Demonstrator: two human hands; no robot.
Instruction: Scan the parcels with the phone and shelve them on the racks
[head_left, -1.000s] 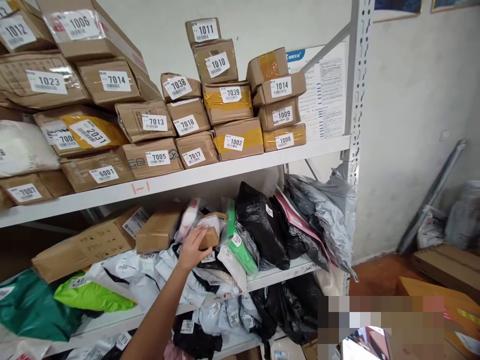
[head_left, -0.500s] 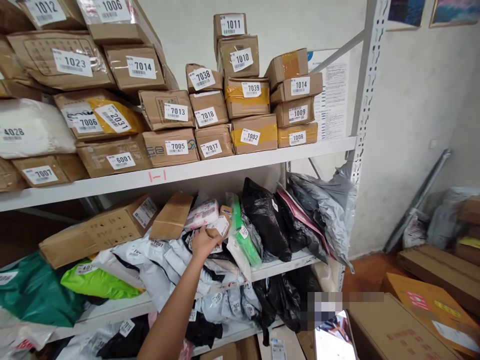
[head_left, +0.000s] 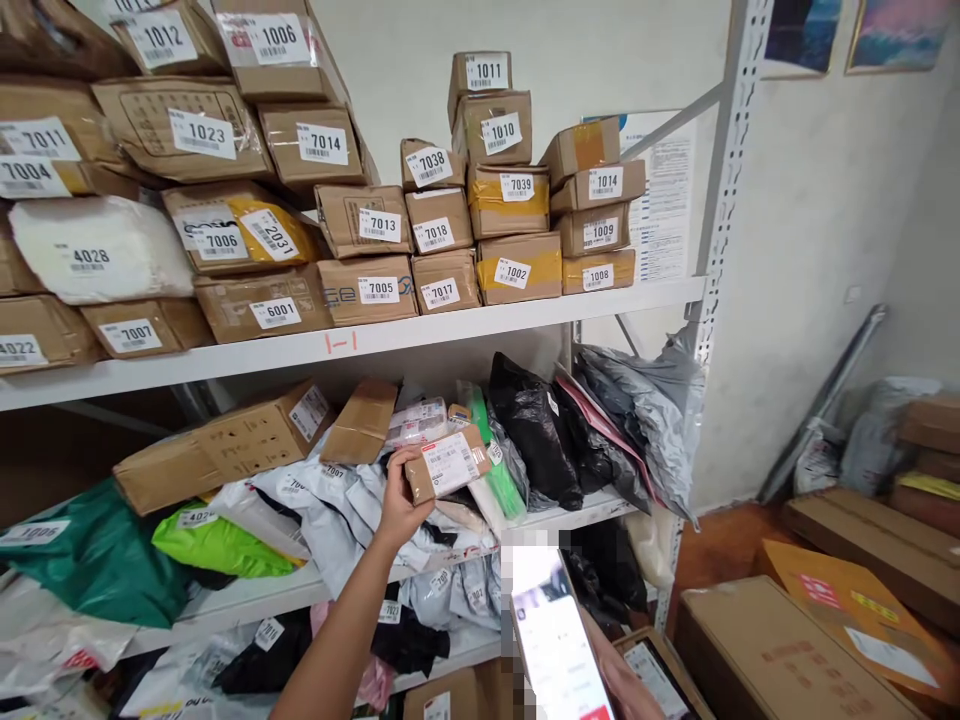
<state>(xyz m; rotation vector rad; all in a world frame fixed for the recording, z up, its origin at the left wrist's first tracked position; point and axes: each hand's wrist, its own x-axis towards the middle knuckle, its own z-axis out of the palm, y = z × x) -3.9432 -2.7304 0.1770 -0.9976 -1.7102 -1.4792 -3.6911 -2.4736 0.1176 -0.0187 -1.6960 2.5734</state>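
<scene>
A small brown cardboard box with a white shipping label facing me is gripped at its left end by my left hand. It is held up in front of the lower shelf, before a pink-and-white packet and a green parcel. At the bottom, my right hand is wrapped round a smartphone with a lit screen. Part of that hand is hidden behind the phone, and blurred squares cover the phone's upper left.
Numbered cardboard boxes are stacked on the upper white shelf. Bagged parcels in black, grey, white and green fill the shelf below. Large cartons stand at the lower right, beside the metal upright.
My left hand, earlier reaching among the parcels, now holds the small box up off the shelf. The phone has moved left and up into view. The view has shifted slightly left.
</scene>
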